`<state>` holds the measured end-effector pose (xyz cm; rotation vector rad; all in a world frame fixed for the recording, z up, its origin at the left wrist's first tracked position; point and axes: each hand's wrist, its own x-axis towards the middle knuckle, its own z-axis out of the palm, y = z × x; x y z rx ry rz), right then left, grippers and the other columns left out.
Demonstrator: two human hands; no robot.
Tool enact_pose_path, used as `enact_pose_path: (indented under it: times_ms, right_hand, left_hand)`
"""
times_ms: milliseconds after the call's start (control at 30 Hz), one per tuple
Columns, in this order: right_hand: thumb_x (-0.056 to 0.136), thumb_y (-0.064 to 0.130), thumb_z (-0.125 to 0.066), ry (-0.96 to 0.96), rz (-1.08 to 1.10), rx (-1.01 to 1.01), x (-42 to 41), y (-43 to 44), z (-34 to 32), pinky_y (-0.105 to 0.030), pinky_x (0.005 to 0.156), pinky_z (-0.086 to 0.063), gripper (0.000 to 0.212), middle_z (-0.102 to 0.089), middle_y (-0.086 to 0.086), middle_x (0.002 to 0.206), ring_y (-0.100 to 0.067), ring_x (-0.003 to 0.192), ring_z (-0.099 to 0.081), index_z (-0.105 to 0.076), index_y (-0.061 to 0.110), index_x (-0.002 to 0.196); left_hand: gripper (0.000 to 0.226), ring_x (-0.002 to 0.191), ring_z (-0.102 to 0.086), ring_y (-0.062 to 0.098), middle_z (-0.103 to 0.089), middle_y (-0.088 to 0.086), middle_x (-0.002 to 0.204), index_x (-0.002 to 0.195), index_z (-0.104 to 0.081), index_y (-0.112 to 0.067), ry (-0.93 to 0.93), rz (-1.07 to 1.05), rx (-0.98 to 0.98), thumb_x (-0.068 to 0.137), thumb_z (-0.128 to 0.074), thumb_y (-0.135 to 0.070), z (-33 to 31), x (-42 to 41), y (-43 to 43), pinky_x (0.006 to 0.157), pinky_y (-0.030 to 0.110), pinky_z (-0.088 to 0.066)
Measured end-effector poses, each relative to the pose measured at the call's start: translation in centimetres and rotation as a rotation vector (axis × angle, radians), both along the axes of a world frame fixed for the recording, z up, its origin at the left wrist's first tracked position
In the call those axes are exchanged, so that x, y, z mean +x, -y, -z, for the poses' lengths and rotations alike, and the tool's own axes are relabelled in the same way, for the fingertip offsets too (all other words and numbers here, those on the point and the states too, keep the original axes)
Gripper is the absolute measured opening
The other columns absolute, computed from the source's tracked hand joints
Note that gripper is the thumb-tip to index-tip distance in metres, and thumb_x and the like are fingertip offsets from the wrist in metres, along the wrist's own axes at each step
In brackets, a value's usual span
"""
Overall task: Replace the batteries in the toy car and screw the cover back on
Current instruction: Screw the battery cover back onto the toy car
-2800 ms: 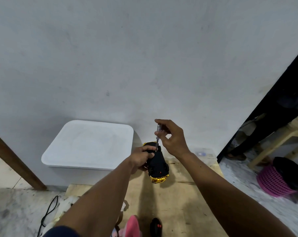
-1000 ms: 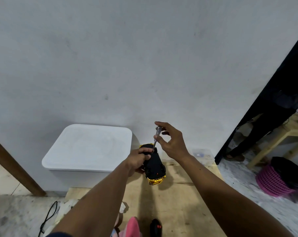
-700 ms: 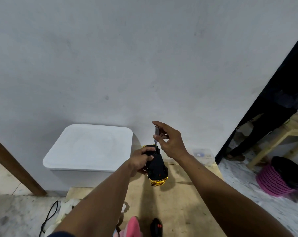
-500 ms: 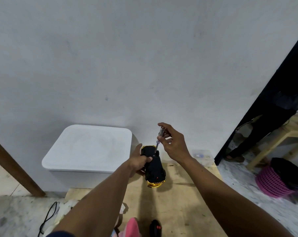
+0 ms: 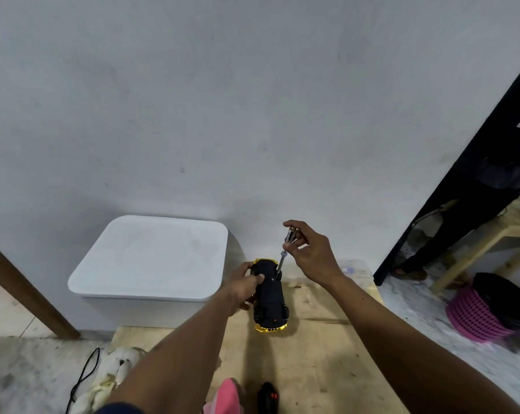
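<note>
The car [image 5: 269, 297] lies belly-up over the far part of the table [image 5: 312, 369], close to the wall [image 5: 252, 115]. Its black underside faces up and gold bodywork shows at both ends. Whether its near end rests on the wood or is held just above it cannot be told.

The left hand [image 5: 244, 286] has its grip closed on the car's left flank, with the thumb laid across the underside and the fingers curled beneath.

The right hand [image 5: 312, 255] is above and to the right of the car, its grip a pinch of thumb and fingertips on the handle of a thin screwdriver [image 5: 284, 252]. The tool leans slightly, handle toward the wall, and its tip meets the underside near the far right edge. The screw itself is too small to make out.

Left of the car a white lidded box [image 5: 154, 261] stands against the wall, just beside the left hand. Right of the right hand a small clear case [image 5: 354, 270] sits at the table's far corner.

At the near edge of the table lie a black remote [image 5: 267, 398] with red buttons and something pink [image 5: 224, 395] beside it. On the floor, a black cable [image 5: 82, 377] trails at left and a pink basket [image 5: 477, 315] stands at right.
</note>
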<state>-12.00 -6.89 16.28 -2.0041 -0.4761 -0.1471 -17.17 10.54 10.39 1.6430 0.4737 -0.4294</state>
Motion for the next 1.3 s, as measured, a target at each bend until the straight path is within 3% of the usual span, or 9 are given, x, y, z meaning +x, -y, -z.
enact_pose_path:
  times_ms: [100, 267, 433, 567, 667, 867, 1033, 1167, 1300]
  right_hand:
    - [0.084, -0.001, -0.072, -0.014, 0.024, 0.012, 0.1, 0.4, 0.6, -0.013, 0.067, -0.047, 0.045, -0.06, 0.001, 0.091, -0.007, 0.066, -0.063, -0.064, 0.03, 0.116]
    - [0.085, 0.0, -0.072, -0.052, 0.022, -0.004, 0.2, 1.3, 2.0, -0.012, 0.064, -0.048, 0.044, -0.058, -0.001, 0.089, -0.008, 0.064, -0.061, -0.064, 0.028, 0.118]
    - [0.086, 0.0, -0.071, -0.096, 0.021, -0.011, 0.5, 2.2, 3.2, -0.015, 0.065, -0.05, 0.044, -0.061, -0.001, 0.09, -0.01, 0.063, -0.062, -0.063, 0.029, 0.118]
    - [0.087, 0.004, -0.071, -0.112, 0.028, -0.039, 1.5, 2.8, 4.1, -0.022, 0.067, -0.052, 0.043, -0.063, 0.0, 0.091, -0.016, 0.065, -0.064, -0.063, 0.031, 0.119]
    - [0.087, 0.004, -0.071, -0.119, 0.032, -0.048, 1.5, 3.1, 4.3, -0.027, 0.068, -0.053, 0.043, -0.064, -0.002, 0.092, -0.024, 0.067, -0.064, -0.063, 0.03, 0.12]
    - [0.087, 0.004, -0.071, -0.157, 0.041, -0.07, 2.5, 3.7, 5.9, -0.026, 0.065, -0.053, 0.043, -0.064, 0.0, 0.091, -0.019, 0.062, -0.062, -0.063, 0.029, 0.12]
    - [0.086, 0.003, -0.071, -0.181, 0.039, -0.045, 2.4, 4.0, 7.3, -0.029, 0.064, -0.051, 0.042, -0.062, 0.002, 0.088, -0.025, 0.061, -0.06, -0.064, 0.029, 0.118]
    - [0.086, 0.005, -0.072, -0.195, 0.039, -0.05, 2.2, 4.1, 7.8, -0.027, 0.064, -0.051, 0.042, -0.062, 0.002, 0.09, -0.02, 0.062, -0.06, -0.064, 0.031, 0.118]
    - [0.085, 0.005, -0.072, -0.19, 0.046, -0.044, 1.9, 4.1, 8.1, -0.027, 0.065, -0.051, 0.042, -0.061, 0.005, 0.089, -0.024, 0.062, -0.06, -0.064, 0.03, 0.119]
  left_hand:
    - [0.03, 0.089, -0.067, 0.028, -0.07, 0.004, 0.106, 0.124, -0.051, -0.041, -0.024, -0.006, 0.029, 0.096, -0.054, -0.03, 0.9, -0.1, 0.2, 0.061, 0.031, -0.046]
    - [0.033, 0.093, -0.069, 0.03, -0.069, 0.01, 0.108, 0.122, -0.054, -0.036, -0.041, -0.044, -0.009, 0.093, -0.066, -0.024, 3.1, -0.7, 0.7, 0.078, 0.053, -0.058]
    - [0.052, 0.094, -0.066, 0.026, -0.069, 0.008, 0.109, 0.13, -0.052, -0.027, -0.154, -0.013, -0.062, 0.085, -0.076, -0.02, 4.9, -1.4, 1.4, 0.076, 0.043, -0.056]
    - [0.065, 0.087, -0.064, 0.024, -0.066, 0.009, 0.111, 0.127, -0.05, -0.024, -0.205, -0.066, -0.023, 0.073, -0.086, -0.019, 5.8, -0.8, 2.0, 0.057, 0.035, -0.052]
    - [0.067, 0.089, -0.064, 0.025, -0.064, 0.003, 0.103, 0.118, -0.052, -0.026, -0.191, -0.068, 0.114, 0.064, -0.092, -0.029, 6.3, -0.9, 2.4, 0.064, 0.038, -0.056]
    - [0.1, 0.106, -0.063, 0.025, -0.065, 0.0, 0.119, 0.124, -0.059, -0.026, -0.163, 0.031, 0.355, 0.036, -0.09, -0.063, 8.3, -1.0, 3.5, 0.086, 0.043, -0.057]
    - [0.082, 0.116, -0.061, 0.02, -0.066, -0.004, 0.124, 0.124, -0.063, -0.023, -0.111, 0.104, 0.44, 0.057, -0.083, -0.066, 8.4, -1.5, 3.9, 0.086, 0.027, -0.048]
    - [0.089, 0.105, -0.066, 0.011, -0.07, -0.011, 0.119, 0.119, -0.069, -0.033, -0.044, 0.187, 0.455, 0.041, -0.072, -0.076, 9.6, -1.9, 3.9, 0.091, 0.032, -0.053]
    - [0.08, 0.104, -0.066, 0.013, -0.07, -0.011, 0.115, 0.118, -0.066, -0.037, -0.013, 0.229, 0.524, 0.047, -0.069, -0.074, 10.3, -2.0, 4.3, 0.089, 0.034, -0.054]
